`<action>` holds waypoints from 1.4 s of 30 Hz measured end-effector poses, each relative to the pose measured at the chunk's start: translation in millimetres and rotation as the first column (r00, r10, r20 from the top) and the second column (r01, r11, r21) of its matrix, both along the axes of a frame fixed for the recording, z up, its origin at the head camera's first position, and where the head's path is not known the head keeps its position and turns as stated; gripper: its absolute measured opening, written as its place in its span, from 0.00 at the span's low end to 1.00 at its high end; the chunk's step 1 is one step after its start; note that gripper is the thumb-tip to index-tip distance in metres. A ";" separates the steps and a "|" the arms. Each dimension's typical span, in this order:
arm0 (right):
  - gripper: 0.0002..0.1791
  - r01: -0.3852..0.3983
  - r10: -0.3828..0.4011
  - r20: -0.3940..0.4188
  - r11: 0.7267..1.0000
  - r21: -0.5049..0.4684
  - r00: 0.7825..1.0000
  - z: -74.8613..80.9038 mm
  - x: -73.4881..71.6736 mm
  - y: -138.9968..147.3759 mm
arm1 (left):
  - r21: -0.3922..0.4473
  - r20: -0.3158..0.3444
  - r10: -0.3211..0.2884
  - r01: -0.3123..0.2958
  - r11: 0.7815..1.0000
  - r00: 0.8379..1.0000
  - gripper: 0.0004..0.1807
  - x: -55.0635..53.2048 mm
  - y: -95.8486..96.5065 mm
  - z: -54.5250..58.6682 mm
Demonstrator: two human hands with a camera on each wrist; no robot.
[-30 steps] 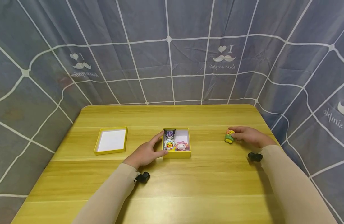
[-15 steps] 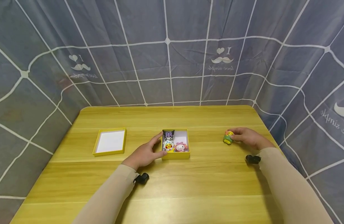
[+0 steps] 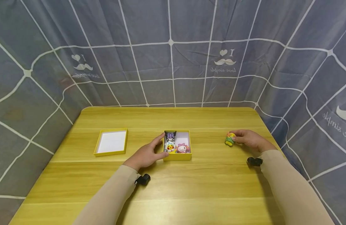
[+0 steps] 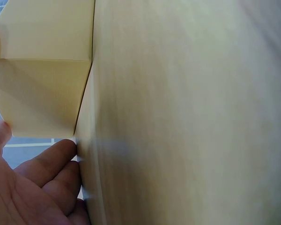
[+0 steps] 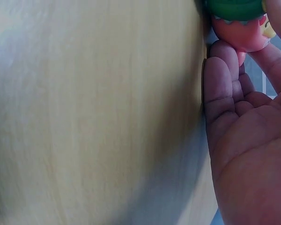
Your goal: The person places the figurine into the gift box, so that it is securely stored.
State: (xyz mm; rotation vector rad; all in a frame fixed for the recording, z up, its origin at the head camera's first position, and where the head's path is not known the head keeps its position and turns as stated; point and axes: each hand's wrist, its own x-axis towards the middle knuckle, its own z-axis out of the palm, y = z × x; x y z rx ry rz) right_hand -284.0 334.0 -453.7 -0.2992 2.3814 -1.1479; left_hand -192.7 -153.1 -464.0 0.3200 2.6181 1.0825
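"Where's the green toy (image 3: 229, 141)?"
"Right of the box (image 3: 177, 157), pinched in the right hand (image 3: 249, 138); whether it touches the table (image 3: 173, 190), I can't tell."
"Left hand (image 3: 145, 155)?"
"Spread against the box's side. Brace lightly, pinch gently."

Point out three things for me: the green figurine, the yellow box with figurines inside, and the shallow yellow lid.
Green figurine (image 3: 229, 141): head view, on its body.
Yellow box (image 3: 178, 157): head view, on its near outer wall.
Yellow lid (image 3: 112, 142): head view, on its white inside.
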 end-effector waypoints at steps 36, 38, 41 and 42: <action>0.34 -0.013 0.040 -0.167 0.987 0.158 0.985 4.1 -3.1 -5.2 | -0.022 -0.007 -0.004 0.004 1.000 1.000 0.52 -0.6 0.0 0.0; 0.34 -0.007 0.034 -0.178 0.989 0.150 0.983 4.1 -4.2 -5.2 | -0.024 -0.012 -0.003 0.003 1.000 1.000 0.52 -0.8 -0.2 -0.2; 0.34 0.004 0.013 -0.160 0.994 0.111 0.987 3.2 -4.0 -6.2 | -0.028 -0.013 -0.002 0.002 1.000 1.000 0.52 -0.6 0.2 0.2; 0.33 0.008 0.008 -0.156 0.995 0.102 0.988 2.7 -3.8 -6.5 | -0.028 -0.012 -0.001 0.001 1.000 1.000 0.52 -0.6 0.4 0.1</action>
